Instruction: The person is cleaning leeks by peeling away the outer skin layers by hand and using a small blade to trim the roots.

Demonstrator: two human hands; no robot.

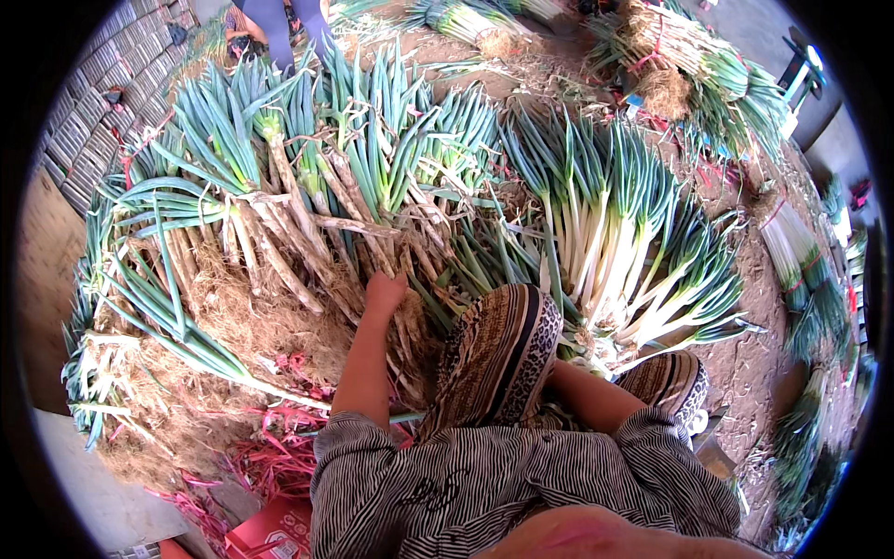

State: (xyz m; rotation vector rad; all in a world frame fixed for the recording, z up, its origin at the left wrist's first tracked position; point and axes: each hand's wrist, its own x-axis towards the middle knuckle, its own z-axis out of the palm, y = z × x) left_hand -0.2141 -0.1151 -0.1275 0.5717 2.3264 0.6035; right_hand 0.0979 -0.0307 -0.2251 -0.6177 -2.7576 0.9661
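My left hand (386,290) reaches into a heap of unpeeled green onions (279,244) with brown, dirty stalks and matted roots; its fingers are at the stalks, and whether they grip one is hard to tell. My right forearm (601,398) passes down between my knees, and the hand itself is hidden behind my patterned trouser leg (499,349). Just ahead of my right knee, peeled green onions (621,258) with white stalks lie fanned out, roots towards me. One long onion (265,384) lies loose across the roots at the left.
Pink plastic ties (279,447) lie in a tangle at lower left by a red bag (276,531). Tied onion bundles (789,244) rest at the right, with a larger stack (684,56) at upper right. Another person (283,28) is at the far side.
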